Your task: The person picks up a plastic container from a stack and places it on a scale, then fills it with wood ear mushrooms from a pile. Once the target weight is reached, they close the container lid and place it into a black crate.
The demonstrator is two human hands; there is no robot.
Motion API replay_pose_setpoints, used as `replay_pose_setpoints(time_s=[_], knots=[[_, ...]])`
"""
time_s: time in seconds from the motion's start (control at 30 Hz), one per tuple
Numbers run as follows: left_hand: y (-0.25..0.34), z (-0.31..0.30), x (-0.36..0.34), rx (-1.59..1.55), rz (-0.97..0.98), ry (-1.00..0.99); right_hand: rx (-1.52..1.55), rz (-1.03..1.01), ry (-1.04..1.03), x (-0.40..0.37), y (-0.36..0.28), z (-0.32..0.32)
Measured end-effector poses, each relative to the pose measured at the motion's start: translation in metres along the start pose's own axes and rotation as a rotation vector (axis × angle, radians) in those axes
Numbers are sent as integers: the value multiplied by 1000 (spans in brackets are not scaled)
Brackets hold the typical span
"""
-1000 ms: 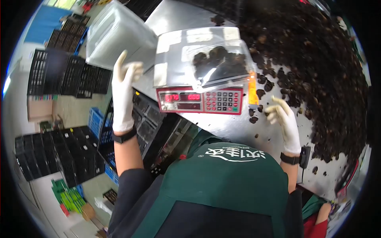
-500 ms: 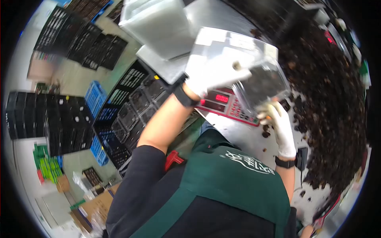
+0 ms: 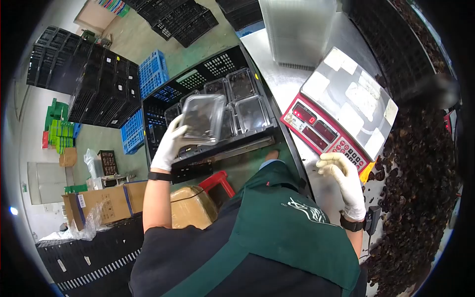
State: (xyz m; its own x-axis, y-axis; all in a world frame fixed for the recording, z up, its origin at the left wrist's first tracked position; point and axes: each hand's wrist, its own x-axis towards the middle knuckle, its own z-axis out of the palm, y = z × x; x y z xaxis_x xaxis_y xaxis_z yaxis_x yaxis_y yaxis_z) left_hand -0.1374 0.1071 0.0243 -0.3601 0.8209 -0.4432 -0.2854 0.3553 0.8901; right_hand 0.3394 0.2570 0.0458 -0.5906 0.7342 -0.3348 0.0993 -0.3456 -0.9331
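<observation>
My left hand (image 3: pixel 169 143), in a white glove, grips a clear plastic clamshell box (image 3: pixel 203 119) with dark dried pieces inside. The box hangs over a black crate (image 3: pixel 163 96) that holds several similar filled clear boxes (image 3: pixel 242 84). My right hand (image 3: pixel 341 180), also gloved, hovers with fingers curled and nothing in it, just below the red keypad of a weighing scale (image 3: pixel 341 114). The scale's steel pan is bare. A large heap of dark dried pieces (image 3: pixel 420 178) lies on the table to the right of that hand.
A stack of empty clear boxes (image 3: pixel 297 29) stands on the steel table (image 3: pixel 277 84) behind the scale. Black crates (image 3: pixel 84 79) and blue crates (image 3: pixel 151 74) are stacked on the floor at left. A cardboard box (image 3: pixel 104 203) and a red stool (image 3: pixel 220 183) sit near my legs.
The clear box was lifted off the scale with both hands and carried left over the black crate. My right hand let go and stays by the scale. My view swung left.
</observation>
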Motion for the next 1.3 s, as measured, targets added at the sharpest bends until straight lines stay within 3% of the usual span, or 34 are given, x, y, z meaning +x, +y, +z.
replay_pose_setpoints(time_s=[0.13,0.2,0.27,0.3,0.33,0.4,0.43,0.5,0.53,0.57,0.63,0.7,0.73,0.77,0.8,0.83,0.97,1.1,1.2,1.23,1.3], knots=[[-75,-146,43,-18,-202,282,-21,56,103,-3,2,-2],[-98,-156,55,49,-338,344,-27,77,175,-5,5,-5],[-120,-163,77,368,-602,224,-52,80,227,-6,11,-6],[-108,-137,92,625,-767,175,-57,86,254,-7,11,-7],[-158,-178,134,970,-515,94,-60,81,294,-8,10,-7],[-124,-106,167,1042,12,254,-63,104,367,-13,9,-6],[-104,-76,195,868,193,174,-44,98,392,-15,7,-2],[2,51,196,612,782,68,-2,100,447,-20,4,5],[12,74,214,696,777,-20,3,74,464,-21,6,8],[100,161,166,892,1286,217,7,47,482,-22,9,7],[152,230,163,901,1646,141,55,13,554,-36,20,12],[177,280,182,994,1641,-69,81,3,639,-49,45,12],[181,295,200,1057,1488,-158,63,5,668,-59,60,11],[188,300,225,1285,1405,-161,70,2,733,-70,72,13],[204,280,250,1325,1505,-205,69,-24,765,-87,77,27],[219,281,249,1505,1336,-230,133,14,809,-103,83,30],[241,282,246,1323,1211,-301,340,34,963,-149,123,33],[276,275,279,1321,1030,-346,116,128,1120,-187,148,13],[292,287,260,1088,976,-336,-157,180,1266,-205,148,-13],[293,287,245,1063,1111,-234,-164,218,1279,-205,151,-28],[268,312,182,960,1325,-63,-489,221,1396,-198,157,-55]])
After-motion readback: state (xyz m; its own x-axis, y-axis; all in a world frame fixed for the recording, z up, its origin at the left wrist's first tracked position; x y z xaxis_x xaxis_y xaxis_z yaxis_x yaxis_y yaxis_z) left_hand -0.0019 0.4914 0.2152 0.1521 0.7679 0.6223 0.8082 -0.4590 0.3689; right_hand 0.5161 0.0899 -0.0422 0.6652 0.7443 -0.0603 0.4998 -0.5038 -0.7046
